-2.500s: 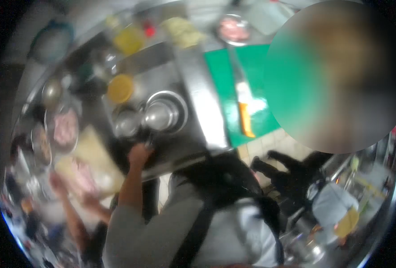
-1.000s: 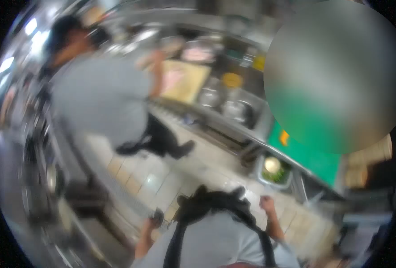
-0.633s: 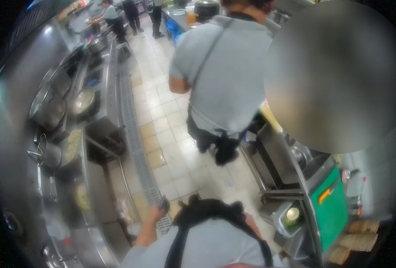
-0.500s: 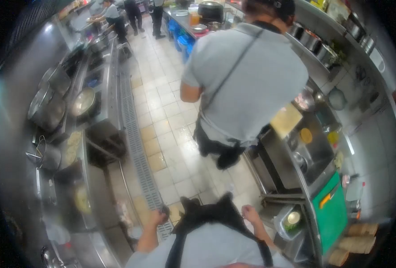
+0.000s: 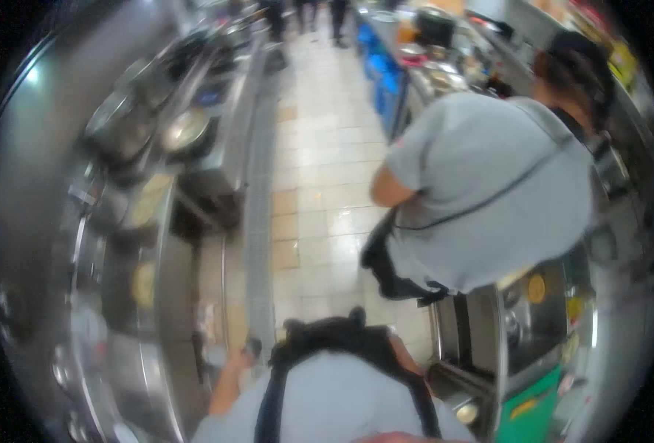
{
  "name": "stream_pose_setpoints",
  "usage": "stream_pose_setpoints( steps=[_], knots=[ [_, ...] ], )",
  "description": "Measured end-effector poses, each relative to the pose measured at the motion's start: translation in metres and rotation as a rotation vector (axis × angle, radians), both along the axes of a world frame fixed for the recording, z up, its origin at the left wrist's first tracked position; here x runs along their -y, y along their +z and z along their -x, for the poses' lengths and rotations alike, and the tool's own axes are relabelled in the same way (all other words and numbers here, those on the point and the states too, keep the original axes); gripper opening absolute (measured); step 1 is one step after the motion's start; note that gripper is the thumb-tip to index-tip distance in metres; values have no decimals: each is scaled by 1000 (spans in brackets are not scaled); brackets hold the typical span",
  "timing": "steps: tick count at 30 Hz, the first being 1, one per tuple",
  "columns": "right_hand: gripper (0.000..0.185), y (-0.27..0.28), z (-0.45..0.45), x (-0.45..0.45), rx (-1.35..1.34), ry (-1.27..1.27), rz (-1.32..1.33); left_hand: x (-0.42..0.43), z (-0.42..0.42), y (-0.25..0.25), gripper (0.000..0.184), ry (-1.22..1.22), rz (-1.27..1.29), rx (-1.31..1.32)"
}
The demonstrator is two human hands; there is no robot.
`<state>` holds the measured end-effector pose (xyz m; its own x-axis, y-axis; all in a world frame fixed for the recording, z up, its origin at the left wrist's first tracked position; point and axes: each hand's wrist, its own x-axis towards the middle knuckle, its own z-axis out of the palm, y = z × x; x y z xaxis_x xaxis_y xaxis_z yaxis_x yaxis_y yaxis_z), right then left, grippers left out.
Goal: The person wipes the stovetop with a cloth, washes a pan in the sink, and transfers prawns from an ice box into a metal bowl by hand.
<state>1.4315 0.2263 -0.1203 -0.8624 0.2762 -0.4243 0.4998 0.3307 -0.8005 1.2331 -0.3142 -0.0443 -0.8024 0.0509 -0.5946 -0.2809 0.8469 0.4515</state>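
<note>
My left hand [image 5: 238,360] hangs low beside my dark apron [image 5: 327,340], its fingers closed around a small dark object [image 5: 252,345] whose kind is too blurred to make out. Below that hand run the tiled floor and the metal drain grate [image 5: 258,280]. My right hand [image 5: 398,345] is at the other side of the apron, mostly covered by it, so its fingers are hidden. Nothing can be seen in it.
A co-worker in a grey shirt [image 5: 489,184] bends over the right counter. Stoves with a large pot [image 5: 120,125] and a pan [image 5: 187,130] line the left. Lower right are a steel sink [image 5: 548,325] and a green cutting board [image 5: 545,428] bearing a yellow-handled tool [image 5: 522,408].
My view has turned and moved forward along the aisle. The co-worker now appears farther right, bent toward the counter. My right hand has slipped mostly behind the apron; the left keeps the dark object.
</note>
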Motion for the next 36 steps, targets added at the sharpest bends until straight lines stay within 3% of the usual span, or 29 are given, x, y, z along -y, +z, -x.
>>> stream_pose_setpoints(
  steps=[3,4,7,8,9,11,13,15,16,17,19,21,23,25,27,29,33,36],
  knots=[
    [30,40,61,-16,-23,23,-34,-21,-5,44,34,118,172,93],
    [24,-13,62,-34,-222,151,-195,-26,-7,57,39,96,217,92],
    [22,-17,84,-64,-54,302,-127,-25,-4,57,45,94,276,147],
    [24,-2,92,-70,-212,493,-528,-22,2,54,45,108,271,157],
    [24,18,101,-73,-206,509,-533,-17,10,48,45,49,278,157],
    [21,42,123,-76,108,481,-397,-12,31,33,46,-7,277,160],
    [23,-7,117,-85,30,567,-452,-3,59,17,45,-57,298,114],
    [27,-29,118,-81,-8,313,-268,5,94,8,43,-66,234,128],
    [30,43,155,-43,393,-32,-138,12,115,3,42,-68,180,137],
    [30,42,169,-25,396,-65,-139,20,134,-4,42,-101,175,136],
    [28,35,184,5,216,-105,-130,32,171,-31,37,-109,-48,134],
    [28,48,219,46,159,80,-232,39,212,-60,33,-148,11,135],
    [25,-10,232,71,-31,288,-246,50,248,-90,33,33,-161,127],
    [22,5,258,108,45,147,-12,40,282,-60,33,-77,-188,108],
    [21,86,292,136,46,135,-76,15,312,6,32,-68,-320,154],
    [25,97,295,136,178,84,-98,-27,341,93,26,-424,-155,117],
    [28,118,252,145,248,-416,-269,-86,388,59,26,-785,-243,57],
    [28,104,192,167,365,-715,-239,-163,405,54,26,-1070,-274,65]
  ],
)
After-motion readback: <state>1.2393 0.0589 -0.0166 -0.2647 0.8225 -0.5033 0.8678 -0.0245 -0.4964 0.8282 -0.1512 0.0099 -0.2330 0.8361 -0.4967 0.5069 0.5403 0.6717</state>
